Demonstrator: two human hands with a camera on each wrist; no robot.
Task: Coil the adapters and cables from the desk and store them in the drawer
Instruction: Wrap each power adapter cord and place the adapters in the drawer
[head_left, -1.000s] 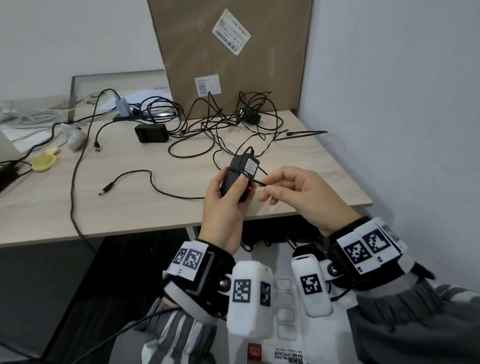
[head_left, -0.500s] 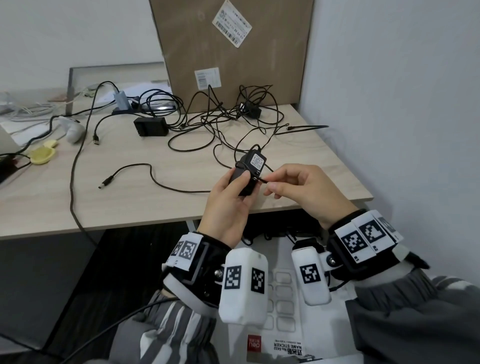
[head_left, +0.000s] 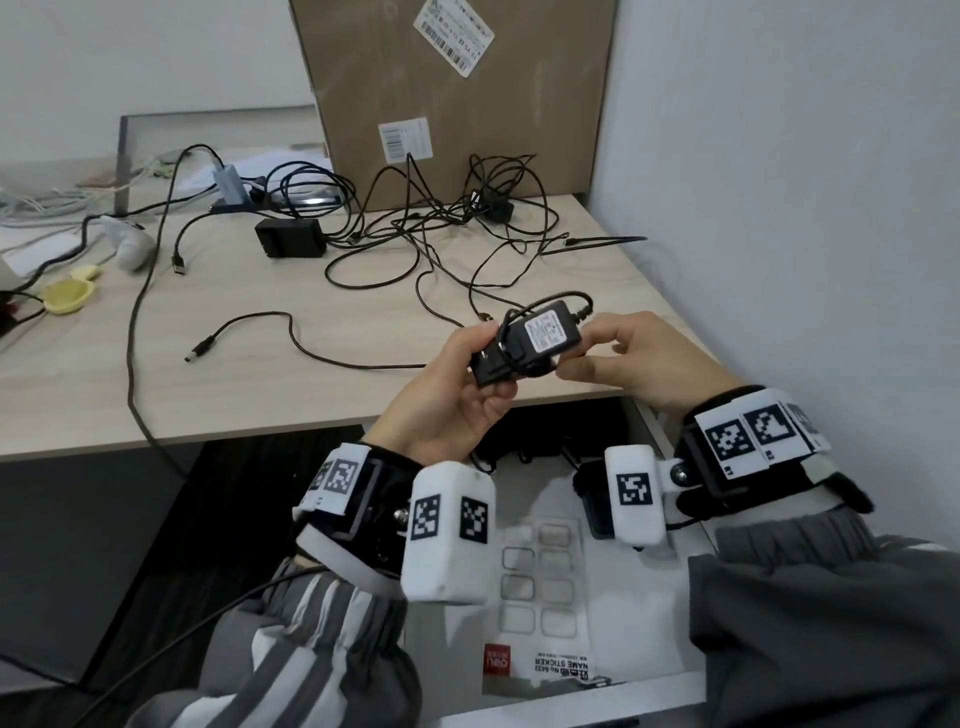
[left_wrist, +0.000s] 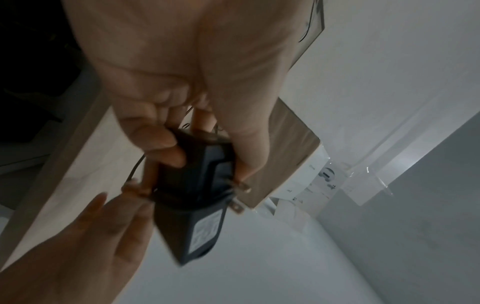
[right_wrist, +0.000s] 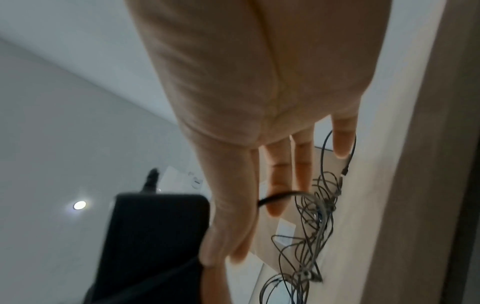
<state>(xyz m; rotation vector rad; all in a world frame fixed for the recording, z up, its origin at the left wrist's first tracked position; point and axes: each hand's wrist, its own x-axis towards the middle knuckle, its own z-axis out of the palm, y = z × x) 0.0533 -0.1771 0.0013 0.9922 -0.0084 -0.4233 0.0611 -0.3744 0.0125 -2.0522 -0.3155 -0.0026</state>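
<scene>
My left hand (head_left: 485, 364) grips a black power adapter (head_left: 524, 345) over the desk's front edge, white label up. Its thin cable (head_left: 322, 353) loops once round the body, then trails left across the desk to a barrel plug (head_left: 200, 349). My right hand (head_left: 587, 353) pinches that cable at the adapter's right end. In the left wrist view the adapter (left_wrist: 192, 197) shows its two metal prongs (left_wrist: 239, 207) between my fingers. The right wrist view has the cable (right_wrist: 280, 195) passing between thumb and fingers beside the adapter (right_wrist: 150, 236). The white drawer (head_left: 657, 421) stands open under my wrists.
A tangle of black cables (head_left: 441, 228) with a small adapter (head_left: 493, 208) lies at the back of the desk (head_left: 311, 405), before a cardboard box (head_left: 457, 104). Another black adapter (head_left: 291, 241) and a USB plug (head_left: 179, 265) lie further left. A sticker sheet (head_left: 540, 582) lies in the drawer. A wall is close on the right.
The adapter has been turned from upright to lying flat with its label up, and the cable now loops round its body. Both hands have shifted slightly right.
</scene>
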